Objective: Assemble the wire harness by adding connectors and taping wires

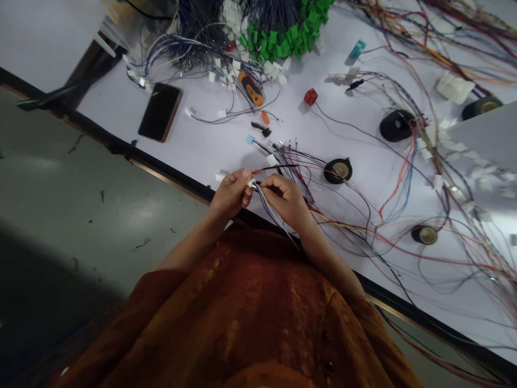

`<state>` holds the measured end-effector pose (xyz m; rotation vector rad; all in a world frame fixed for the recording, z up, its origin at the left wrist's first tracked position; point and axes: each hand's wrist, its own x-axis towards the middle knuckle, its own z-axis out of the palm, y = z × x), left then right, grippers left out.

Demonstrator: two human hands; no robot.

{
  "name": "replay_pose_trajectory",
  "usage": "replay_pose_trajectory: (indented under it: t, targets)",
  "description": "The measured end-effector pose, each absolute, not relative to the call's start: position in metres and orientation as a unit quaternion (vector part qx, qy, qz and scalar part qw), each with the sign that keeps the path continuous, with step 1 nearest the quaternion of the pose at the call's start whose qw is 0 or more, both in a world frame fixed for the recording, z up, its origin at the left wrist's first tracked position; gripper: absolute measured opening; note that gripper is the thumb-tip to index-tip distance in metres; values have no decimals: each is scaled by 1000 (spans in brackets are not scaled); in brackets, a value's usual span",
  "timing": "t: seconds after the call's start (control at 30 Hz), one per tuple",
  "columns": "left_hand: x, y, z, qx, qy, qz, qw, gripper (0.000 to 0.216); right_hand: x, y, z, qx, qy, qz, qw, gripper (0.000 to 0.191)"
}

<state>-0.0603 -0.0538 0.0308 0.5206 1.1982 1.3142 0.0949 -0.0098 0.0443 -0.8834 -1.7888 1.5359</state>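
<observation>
By the left grip (231, 192), a white connector (251, 183) is held; to its right, the connector's wires (270, 207) appear to be pinched by the narrowed right grip (286, 200). If these are tugged, a wire could be pulled out; leads (294, 163) beyond the right grip could be snagged. Open room is found between phone (160, 111) and left grip; the table edge (183, 181) runs just nearside of both grips.

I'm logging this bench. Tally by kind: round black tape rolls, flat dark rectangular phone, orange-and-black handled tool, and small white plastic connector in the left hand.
Round black tape rolls: 4
Flat dark rectangular phone: 1
Orange-and-black handled tool: 1
Small white plastic connector in the left hand: 1
Total: 7
</observation>
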Motion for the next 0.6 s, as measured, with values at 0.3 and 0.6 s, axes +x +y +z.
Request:
replay_pose_trajectory:
  t: [0.3, 0.6]
  targets:
    - [-60, -59, 33, 264, 537, 561, 572, 51, 98, -11, 44, -353, -676, 586, 274, 16]
    - [-57, -71, 41, 326, 589, 560, 483, 35, 90, -27, 29, -360, -673, 554, 334, 17]
